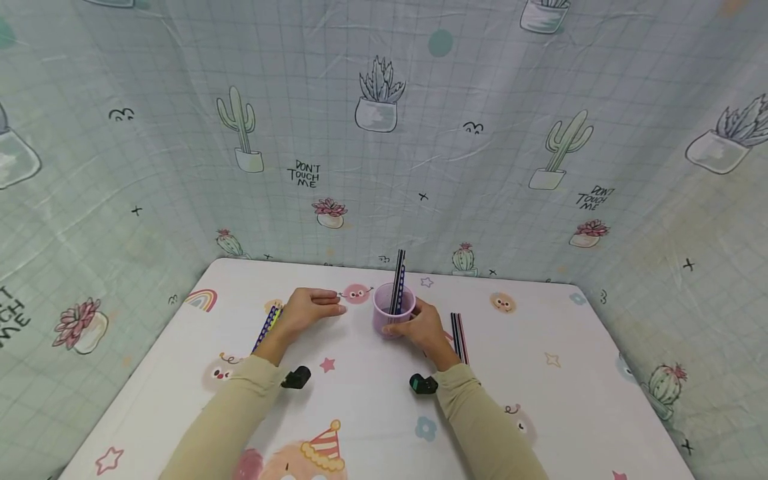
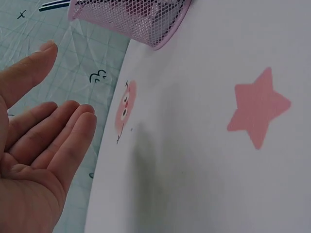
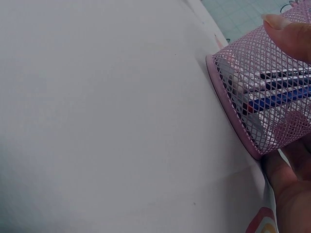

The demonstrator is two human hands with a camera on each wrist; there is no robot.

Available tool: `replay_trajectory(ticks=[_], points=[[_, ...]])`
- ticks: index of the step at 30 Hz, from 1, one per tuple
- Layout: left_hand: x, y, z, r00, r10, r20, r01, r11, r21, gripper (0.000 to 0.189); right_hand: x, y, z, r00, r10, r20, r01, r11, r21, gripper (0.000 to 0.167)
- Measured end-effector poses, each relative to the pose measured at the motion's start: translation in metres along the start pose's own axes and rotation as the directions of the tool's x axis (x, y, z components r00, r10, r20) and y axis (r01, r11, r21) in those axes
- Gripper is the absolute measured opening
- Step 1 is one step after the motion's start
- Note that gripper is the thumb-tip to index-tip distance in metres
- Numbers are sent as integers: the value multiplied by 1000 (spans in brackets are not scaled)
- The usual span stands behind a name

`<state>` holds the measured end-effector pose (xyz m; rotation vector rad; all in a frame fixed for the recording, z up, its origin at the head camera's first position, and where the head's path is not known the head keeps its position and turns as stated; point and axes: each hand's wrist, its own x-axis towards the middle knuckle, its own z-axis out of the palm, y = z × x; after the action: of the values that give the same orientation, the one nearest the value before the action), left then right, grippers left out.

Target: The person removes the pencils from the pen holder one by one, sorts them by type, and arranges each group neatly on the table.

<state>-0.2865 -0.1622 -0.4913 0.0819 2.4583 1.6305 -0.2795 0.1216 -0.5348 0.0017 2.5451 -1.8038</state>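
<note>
A pink mesh pencil cup [image 1: 379,320] stands upright near the back of the table. My right hand [image 1: 428,330] grips its side, with the thumb across the near wall and the fingers around the far side. Several slim pencils [image 1: 399,280], black-and-white striped and blue patterned, lean inside the cup. Through the mesh in the right wrist view, a blue pencil [image 3: 277,100] shows its lower end. To the left of the cup, my left hand [image 1: 307,310] hovers with nothing in it. Its fingers are extended and the thumb is apart in the left wrist view.
Blue and yellow patterned pencils [image 1: 265,328] lie beside the left wrist. Black and red striped pencils [image 1: 459,337] lie just right of the right hand. The white table [image 1: 372,413] has printed cartoons, and a cactus-patterned curtain [image 1: 420,167] encloses its back and sides.
</note>
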Motion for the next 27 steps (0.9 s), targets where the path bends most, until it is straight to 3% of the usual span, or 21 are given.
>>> replay_trajectory(ticks=[17,27], points=[[7,25,54,989,139,56,-124,968,-216,73,1,0,-1,1000,-7,7,7,1000,-27,82],[7,34,80,983,183,19,-177,968,-177,91,1,3,-1,999,-41,12,41,998,-45,77]])
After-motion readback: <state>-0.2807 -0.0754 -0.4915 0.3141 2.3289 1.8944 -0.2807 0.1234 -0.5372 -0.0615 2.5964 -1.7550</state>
